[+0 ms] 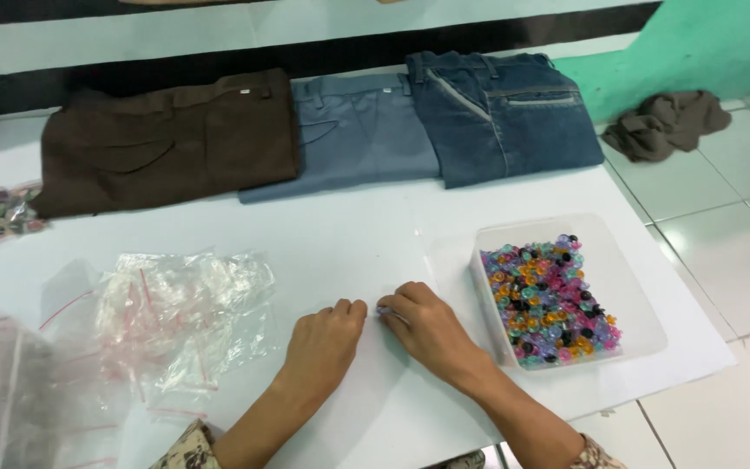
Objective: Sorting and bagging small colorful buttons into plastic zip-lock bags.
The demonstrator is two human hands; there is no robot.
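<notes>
A pile of clear bags [175, 317] lies left. The left hand [323, 339], fingers curled together, meets the right hand [427, 326], which pinches a small pale piece [385, 310] on the table [349, 234]; likely bagging beads, needing steady fingertips. The piece is mostly hidden. A bead tray [627, 260] sits right.

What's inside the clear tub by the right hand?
The clear tub holds a heap of small multicoloured beads filling its near half. Anything beneath the heap is hidden.

Three folded trousers [340, 130], two hands [375, 334], one bead tray [627, 260], one crumpled cloth [666, 122].
</notes>
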